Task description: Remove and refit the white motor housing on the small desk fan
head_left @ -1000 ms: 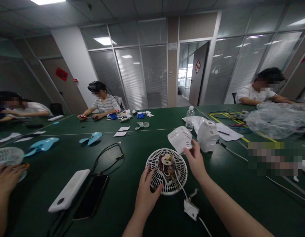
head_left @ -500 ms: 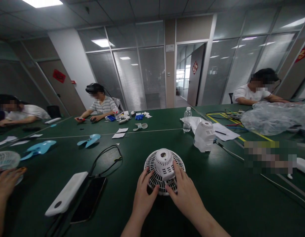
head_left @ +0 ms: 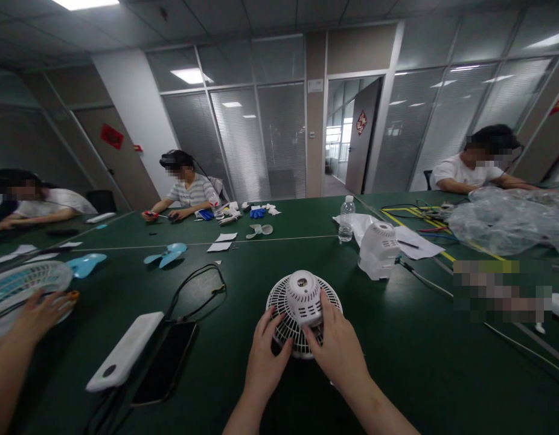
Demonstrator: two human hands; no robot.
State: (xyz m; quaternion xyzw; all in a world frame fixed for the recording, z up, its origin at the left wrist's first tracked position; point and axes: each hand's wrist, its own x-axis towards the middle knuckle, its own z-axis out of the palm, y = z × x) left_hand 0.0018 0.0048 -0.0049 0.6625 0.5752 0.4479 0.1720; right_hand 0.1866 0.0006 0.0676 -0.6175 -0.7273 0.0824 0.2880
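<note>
A round white fan grille (head_left: 279,299) lies flat on the green table (head_left: 397,338) in front of me. A white vented motor cover (head_left: 303,304) sits on its centre. My left hand (head_left: 267,356) grips the near left rim of the grille, fingers curled over it. My right hand (head_left: 336,347) presses on the motor cover from the right and front, fingers closed round it. A second white motor housing (head_left: 376,249) stands upright further back on the right.
A white power bank (head_left: 125,350) and a dark phone (head_left: 166,362) lie left of me, with a black cable (head_left: 200,284). A neighbour's hand (head_left: 37,314) holds another grille (head_left: 23,284) at far left. Blue fan blades (head_left: 167,254), a water bottle (head_left: 347,219) and a plastic bag (head_left: 510,217) lie further off.
One second ago my right hand held the cover lifted beside the exposed motor. It then set the cover on the grille's centre, and both hands now hold the assembly. The neighbour's grille has tilted up.
</note>
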